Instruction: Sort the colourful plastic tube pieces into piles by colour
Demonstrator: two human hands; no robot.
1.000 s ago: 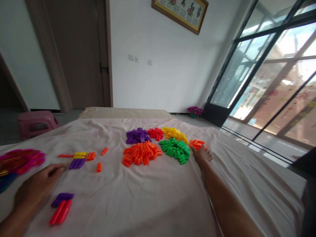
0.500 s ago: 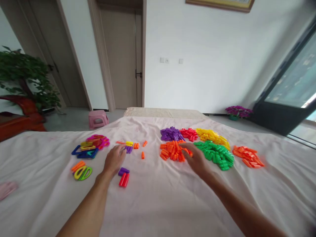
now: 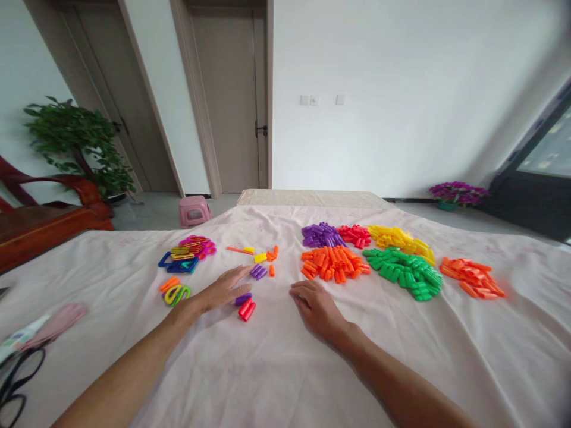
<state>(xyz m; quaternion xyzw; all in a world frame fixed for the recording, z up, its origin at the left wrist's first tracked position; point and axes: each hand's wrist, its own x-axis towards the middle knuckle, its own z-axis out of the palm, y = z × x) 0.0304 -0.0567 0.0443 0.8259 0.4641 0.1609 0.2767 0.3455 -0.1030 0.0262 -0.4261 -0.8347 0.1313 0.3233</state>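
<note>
My left hand (image 3: 225, 289) is stretched out over the cloth, fingers apart and nothing between them. Just beyond its fingertips lie small purple plastic pieces (image 3: 258, 271). Another purple piece (image 3: 243, 298) shows partly behind the thumb, beside a red pair (image 3: 247, 310). My right hand (image 3: 317, 306) lies palm down on the cloth with its fingers extended and loosely bent. It is in front of the orange pile (image 3: 335, 262) and apart from it. Yellow (image 3: 260, 258) and orange pieces (image 3: 272, 270) sit between and beyond the hands.
Piles of purple (image 3: 323, 235), red (image 3: 354, 235), yellow (image 3: 400, 243) and green pieces (image 3: 404, 273) stand at right, with more orange ones (image 3: 473, 277). At left are coloured frames (image 3: 178, 264), green-yellow rings (image 3: 177, 295) and black-framed glasses (image 3: 18, 380). A pale cloth (image 3: 267, 380) covers the surface.
My right hand has drawn back from the orange pile toward me and left. My left hand has come nearer, away from the small yellow and purple pieces. The view has turned left.
</note>
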